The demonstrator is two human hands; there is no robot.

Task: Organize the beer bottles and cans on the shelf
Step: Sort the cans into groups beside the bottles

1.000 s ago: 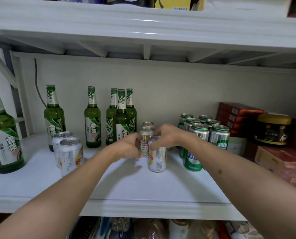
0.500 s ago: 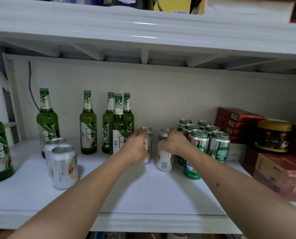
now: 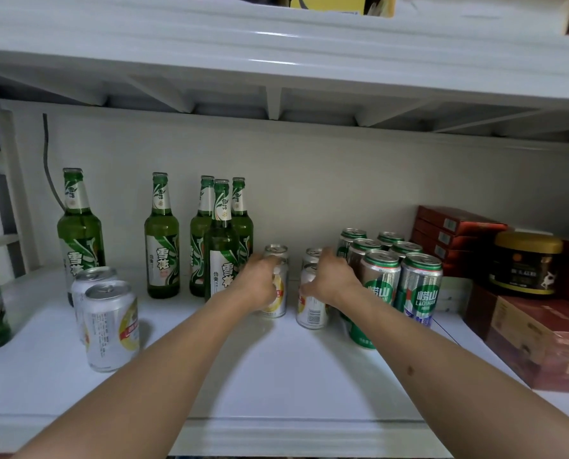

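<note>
Silver aluminium beer cans (image 3: 311, 303) gripped in left hand (image 3: 259, 283) and right hand (image 3: 331, 279) beside clustered green-and-silver cans (image 3: 418, 286); two silver cans (image 3: 112, 326) left of those still stray, sorting about midway

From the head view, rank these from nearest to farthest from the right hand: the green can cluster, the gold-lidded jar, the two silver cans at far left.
1. Green can cluster: touching distance, just to the outer side of the right hand.
2. Gold-lidded jar: farther right, atop the red boxes.
3. Two silver cans: far left, beyond the left hand.
</note>
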